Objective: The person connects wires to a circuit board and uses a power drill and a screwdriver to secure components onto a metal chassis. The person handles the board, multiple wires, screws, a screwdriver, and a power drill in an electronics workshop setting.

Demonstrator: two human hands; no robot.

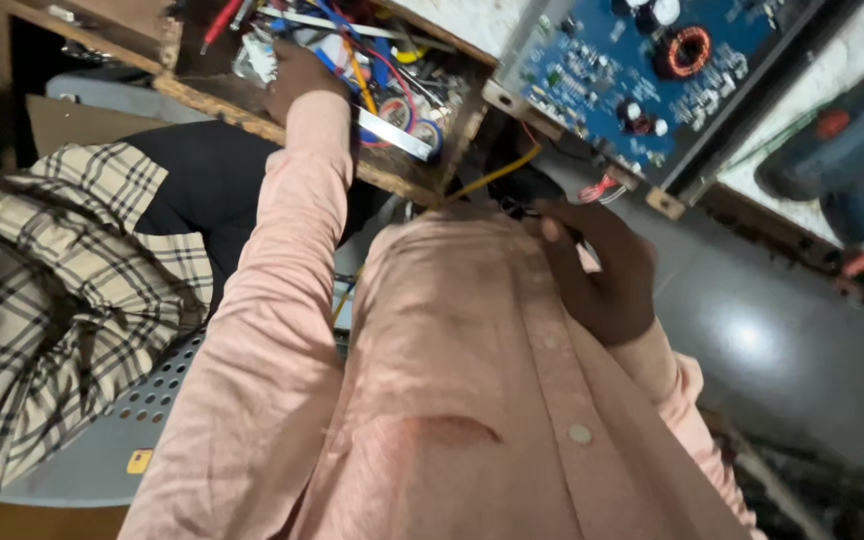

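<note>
- left hand (297,75) is reaching into the wooden drawer (252,105) of wires and tools; grip hidden, cannot tell
- right hand (602,270) is pinching closed on the yellow wire (497,172), keeping it taut off the blue circuit board (642,70)

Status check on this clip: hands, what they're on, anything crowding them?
Left hand reaching into cluttered wooden drawer. Right hand pinching yellow wire. Blue circuit board close by.

Yellow wire held at the chest; cluttered wooden drawer under the other hand.

The thin yellow wire (497,172) runs slantwise from the right hand (602,275), pinched at the fingertips, up toward the wooden drawer's (227,103) front edge. The left hand (297,75) rests among red, blue and yellow wires (372,55) inside that open drawer (contents tangled, hard to tell apart).
</note>
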